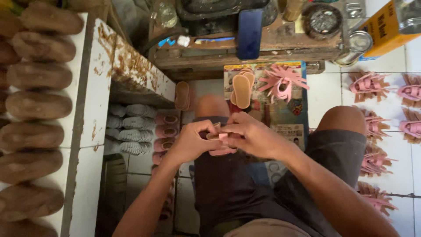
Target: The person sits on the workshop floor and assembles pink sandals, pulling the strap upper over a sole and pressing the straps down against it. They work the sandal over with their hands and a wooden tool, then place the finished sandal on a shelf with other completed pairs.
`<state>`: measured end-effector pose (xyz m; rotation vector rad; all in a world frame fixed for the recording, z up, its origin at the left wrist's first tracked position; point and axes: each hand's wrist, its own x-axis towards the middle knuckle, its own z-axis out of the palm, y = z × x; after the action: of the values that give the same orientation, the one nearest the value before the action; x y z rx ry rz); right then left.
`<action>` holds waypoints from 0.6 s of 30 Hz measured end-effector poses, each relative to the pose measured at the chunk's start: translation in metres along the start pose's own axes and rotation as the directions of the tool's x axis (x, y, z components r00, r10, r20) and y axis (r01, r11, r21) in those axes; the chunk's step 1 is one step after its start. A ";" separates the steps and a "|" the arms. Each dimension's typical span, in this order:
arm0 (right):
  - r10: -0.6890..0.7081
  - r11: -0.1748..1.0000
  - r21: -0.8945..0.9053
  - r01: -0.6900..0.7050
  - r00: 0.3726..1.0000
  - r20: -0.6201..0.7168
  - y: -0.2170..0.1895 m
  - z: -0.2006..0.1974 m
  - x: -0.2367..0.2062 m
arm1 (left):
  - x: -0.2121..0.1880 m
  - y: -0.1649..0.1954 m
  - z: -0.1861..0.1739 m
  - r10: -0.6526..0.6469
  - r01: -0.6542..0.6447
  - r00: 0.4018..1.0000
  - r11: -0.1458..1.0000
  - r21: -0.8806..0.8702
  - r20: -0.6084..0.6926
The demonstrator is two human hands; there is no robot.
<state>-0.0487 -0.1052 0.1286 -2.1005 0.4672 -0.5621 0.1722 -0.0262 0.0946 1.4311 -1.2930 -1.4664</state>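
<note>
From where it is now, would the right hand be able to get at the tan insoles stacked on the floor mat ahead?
Probably yes. The tan insoles lie just past the right hand, between the knees, nothing between them. But both hands grip a pink sandal piece, so it isn't free.

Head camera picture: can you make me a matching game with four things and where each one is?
Things:
1. pink sandal piece
2. brown shoe forms
3. tan soles
4. blue phone

Places:
A. leaning on the wooden bench at the top
B. lined up on the white shelf at the left
C. between the left hand and right hand
D. on the printed sheet on the floor, past the knees

Pairs: 1-C, 2-B, 3-D, 4-A
</note>
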 end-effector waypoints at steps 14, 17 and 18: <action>0.066 0.998 -0.013 -0.065 0.996 0.058 0.031 0.019 0.003 | 0.004 -0.025 -0.006 -0.040 0.050 0.996 0.991 -0.121 0.085; 0.021 0.999 0.028 -0.022 0.999 0.048 0.036 0.021 0.001 | 0.006 -0.026 -0.006 0.052 -0.043 0.996 0.993 -0.106 0.075; 0.013 0.998 0.058 -0.016 0.999 0.050 0.037 0.021 0.001 | 0.006 -0.025 -0.006 0.058 -0.049 0.995 0.993 -0.107 0.078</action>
<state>-0.0409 -0.1111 0.0875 -2.0490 0.4325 -0.5080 0.1813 -0.0269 0.0696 1.2718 -1.2734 -1.5467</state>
